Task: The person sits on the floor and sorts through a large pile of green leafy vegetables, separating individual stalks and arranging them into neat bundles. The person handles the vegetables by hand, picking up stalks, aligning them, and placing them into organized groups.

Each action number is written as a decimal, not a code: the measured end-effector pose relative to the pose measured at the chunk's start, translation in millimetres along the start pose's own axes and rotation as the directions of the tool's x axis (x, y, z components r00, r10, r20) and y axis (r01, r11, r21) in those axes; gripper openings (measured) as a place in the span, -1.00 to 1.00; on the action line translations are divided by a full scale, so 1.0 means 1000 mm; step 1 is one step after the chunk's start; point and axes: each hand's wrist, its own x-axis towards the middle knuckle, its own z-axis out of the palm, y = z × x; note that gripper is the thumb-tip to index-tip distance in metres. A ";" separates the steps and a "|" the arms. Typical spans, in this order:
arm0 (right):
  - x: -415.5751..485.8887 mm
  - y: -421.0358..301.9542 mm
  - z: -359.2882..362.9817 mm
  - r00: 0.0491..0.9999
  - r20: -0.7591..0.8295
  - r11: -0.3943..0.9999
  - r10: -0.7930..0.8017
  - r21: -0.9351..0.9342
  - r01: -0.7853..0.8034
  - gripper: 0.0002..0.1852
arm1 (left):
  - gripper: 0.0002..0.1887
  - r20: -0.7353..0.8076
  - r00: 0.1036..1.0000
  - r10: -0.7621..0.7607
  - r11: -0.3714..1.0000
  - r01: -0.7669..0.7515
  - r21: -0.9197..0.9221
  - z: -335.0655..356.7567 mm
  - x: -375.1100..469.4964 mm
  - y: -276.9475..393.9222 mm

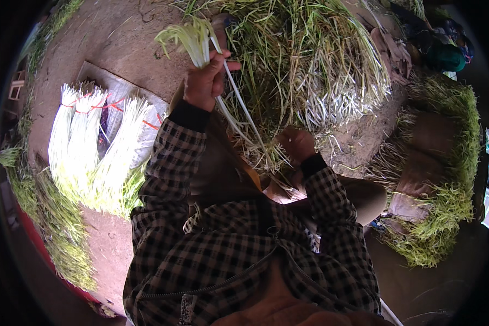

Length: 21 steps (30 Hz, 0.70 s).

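Observation:
My left hand point(207, 83) is closed around a small bunch of long pale stalks with yellow-green leaves point(191, 38), raised at the upper middle. The white stems hang from it down to the right. My right hand point(296, 142) is lower and to the right, fingers bent, by the lower ends of the stems and a heap of peeled, tangled scraps point(269, 161); whether it pinches anything is unclear. Beyond both hands lies a large pile of green and brown leafy stalks point(309, 61), its white root ends toward the right.
Several white-stemmed bundles point(81, 134), some with red ties, lie on a grey sheet point(124, 85) at left. More leafy stalks lie along the far left point(61, 228). Cloth-covered stalks point(421, 171) are at right. Dark and green shapes point(444, 55) show at upper right.

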 end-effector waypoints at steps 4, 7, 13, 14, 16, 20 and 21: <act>0.022 -0.048 -0.035 0.989 -0.124 0.839 0.079 0.544 0.001 -0.72 | -0.76 0.006 0.997 -0.073 0.996 0.074 -0.044 0.010 -0.002 -0.013; 0.026 -0.071 -0.043 1.000 -0.006 0.664 0.018 0.748 -0.007 -0.73 | -0.77 0.012 0.997 -0.080 0.994 0.080 -0.078 0.014 0.002 -0.017; 0.016 -0.074 -0.029 0.999 -0.045 0.728 -0.024 0.684 0.048 -0.86 | -0.67 0.024 0.999 -0.040 0.997 0.041 -0.069 0.016 0.004 -0.023; 0.015 -0.076 -0.028 0.994 -0.108 0.758 -0.008 0.648 0.077 -0.86 | -0.64 0.020 0.999 -0.036 0.998 0.037 -0.055 0.017 0.003 -0.025; 0.015 -0.084 -0.036 0.971 -0.240 0.820 0.013 0.558 0.127 -0.87 | -0.58 0.014 0.998 -0.063 0.997 0.064 -0.039 0.020 0.001 -0.029; 0.018 -0.093 -0.028 0.912 -0.395 0.906 -0.109 0.337 0.255 -0.89 | -0.60 0.012 0.987 -0.161 0.985 0.161 -0.068 0.027 -0.010 -0.044; 0.018 -0.094 -0.023 0.923 -0.367 0.903 -0.114 0.350 0.251 -0.88 | -0.63 -0.012 0.981 -0.191 0.978 0.190 -0.089 0.026 -0.011 -0.050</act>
